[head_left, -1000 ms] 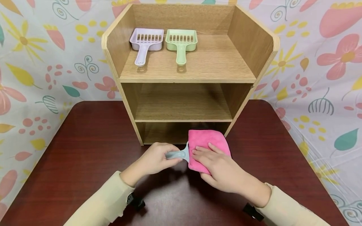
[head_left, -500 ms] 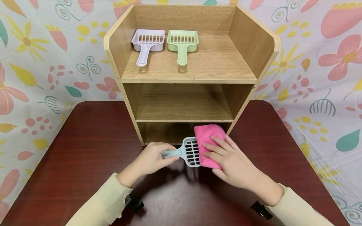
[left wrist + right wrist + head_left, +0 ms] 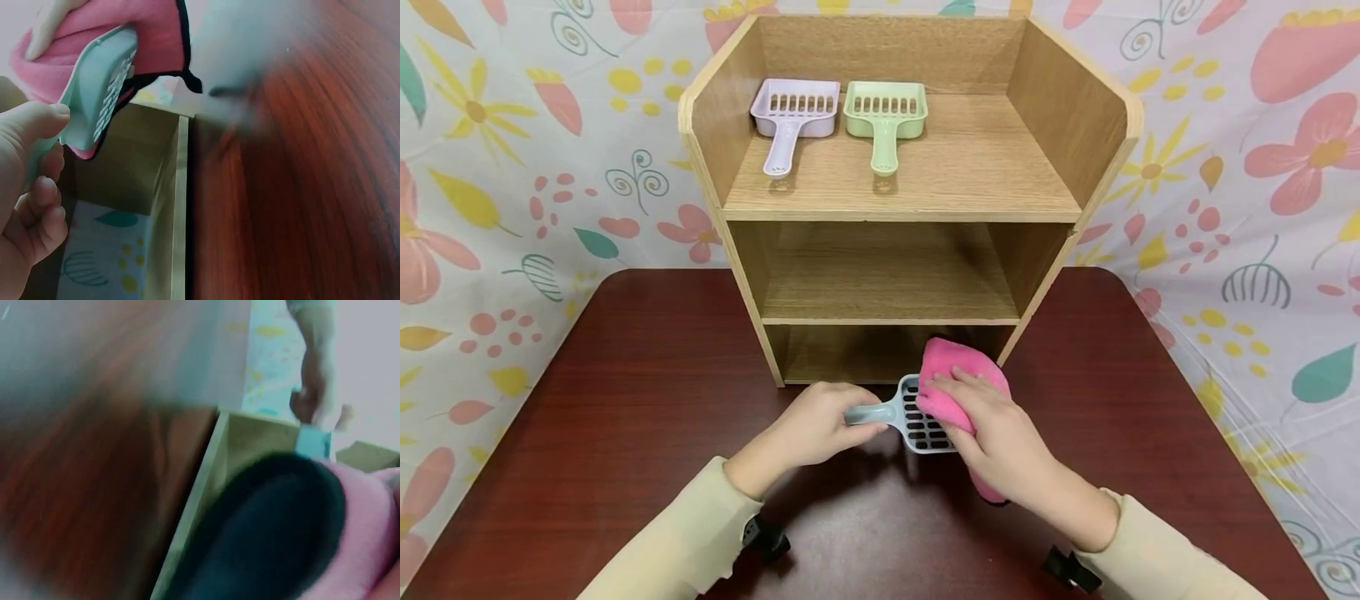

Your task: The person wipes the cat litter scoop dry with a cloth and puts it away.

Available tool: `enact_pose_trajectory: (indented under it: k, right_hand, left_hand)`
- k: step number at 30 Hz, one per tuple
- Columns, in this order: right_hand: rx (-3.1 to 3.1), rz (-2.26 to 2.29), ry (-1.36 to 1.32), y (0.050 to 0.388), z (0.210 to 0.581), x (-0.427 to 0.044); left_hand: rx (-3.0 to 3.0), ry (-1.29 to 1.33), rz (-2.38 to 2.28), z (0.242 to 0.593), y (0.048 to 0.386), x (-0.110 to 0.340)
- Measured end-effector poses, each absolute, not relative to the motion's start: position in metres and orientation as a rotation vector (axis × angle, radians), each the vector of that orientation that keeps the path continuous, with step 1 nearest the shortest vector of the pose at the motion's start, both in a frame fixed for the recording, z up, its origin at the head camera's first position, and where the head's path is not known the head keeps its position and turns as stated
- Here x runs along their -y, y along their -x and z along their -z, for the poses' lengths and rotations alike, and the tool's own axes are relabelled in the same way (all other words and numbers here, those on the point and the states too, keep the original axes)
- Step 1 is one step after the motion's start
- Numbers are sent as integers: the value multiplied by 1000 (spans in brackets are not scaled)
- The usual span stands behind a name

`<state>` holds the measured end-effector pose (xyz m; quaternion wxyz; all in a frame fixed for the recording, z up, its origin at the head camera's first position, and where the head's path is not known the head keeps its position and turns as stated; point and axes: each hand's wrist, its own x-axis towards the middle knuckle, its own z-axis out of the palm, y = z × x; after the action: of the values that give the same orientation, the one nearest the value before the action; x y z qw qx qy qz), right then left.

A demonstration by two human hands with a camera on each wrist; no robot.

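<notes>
My left hand [image 3: 808, 427] grips the handle of a pale blue slotted litter scoop [image 3: 916, 437], held level above the table with its head to the right. In the left wrist view, the thumb lies along the scoop [image 3: 90, 87] and the fingers curl beneath. My right hand [image 3: 1003, 437] holds a bunched pink cloth [image 3: 962, 362] with black edging against the scoop head's far right part, covering some slots. One end of the cloth hangs below that hand. Close up in the right wrist view, the cloth [image 3: 359, 515] hides most of the scoop.
A wooden shelf unit [image 3: 895, 214] stands at the back of the dark red table [image 3: 647, 400], just beyond my hands. On its top lie a lilac litter scoop [image 3: 786, 133] and a green litter scoop [image 3: 886, 125]. A patterned curtain [image 3: 1240, 192] hangs behind.
The right hand has slid the cloth rightward off the scoop head, then back left and bunched it, so slots now show. The left hand has kept its grip, shifting slightly.
</notes>
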<state>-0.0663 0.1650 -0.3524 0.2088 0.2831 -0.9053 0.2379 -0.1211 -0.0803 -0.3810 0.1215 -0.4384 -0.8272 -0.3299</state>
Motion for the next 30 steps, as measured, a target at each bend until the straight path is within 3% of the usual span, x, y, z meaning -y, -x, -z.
enact_pose_trajectory:
  k: [10, 30]
  right_hand:
    - [2450, -407, -1033, 59, 354, -155]
    - [2603, -208, -1101, 66, 353, -191]
  left_hand:
    - [2314, 1341, 1019, 380, 124, 75]
    - [2325, 1255, 1128, 379, 119, 82]
